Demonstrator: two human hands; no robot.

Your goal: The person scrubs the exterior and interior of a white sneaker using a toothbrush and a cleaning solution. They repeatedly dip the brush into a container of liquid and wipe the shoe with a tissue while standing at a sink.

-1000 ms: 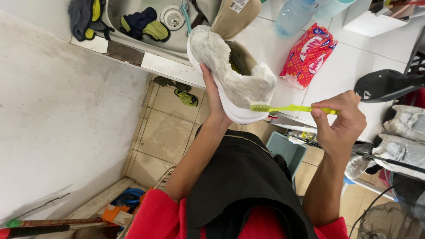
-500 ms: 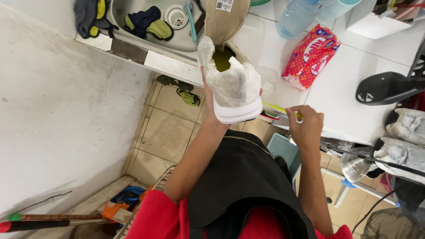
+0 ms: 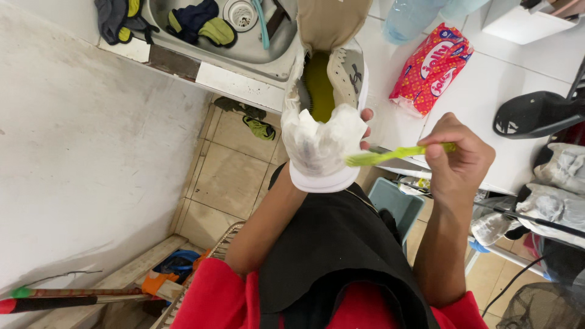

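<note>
A person in a black apron holds a white sneaker (image 3: 323, 131) up over the front edge of a white worktop (image 3: 487, 97), toe toward the body and its yellow-green insole showing through the opening. The left hand (image 3: 364, 125) comes up from beneath and is mostly hidden by the shoe; only fingertips wrapped around its far side are visible, gripping it. The right hand (image 3: 458, 159) pinches the handle of a yellow-green toothbrush (image 3: 393, 153), whose bristled head rests against the wet white tissue pasted over the toe. The sneaker looks light with a firm rubber sole, so the sole and heel seem the safest places to hold; the soaked tissue appears soft and easy to tear, and likely slippery. A red patterned packet (image 3: 431, 68) lies farther back on the worktop, and dark and green socks (image 3: 195, 21) sit in the steel sink (image 3: 244, 52) at its left end.
</note>
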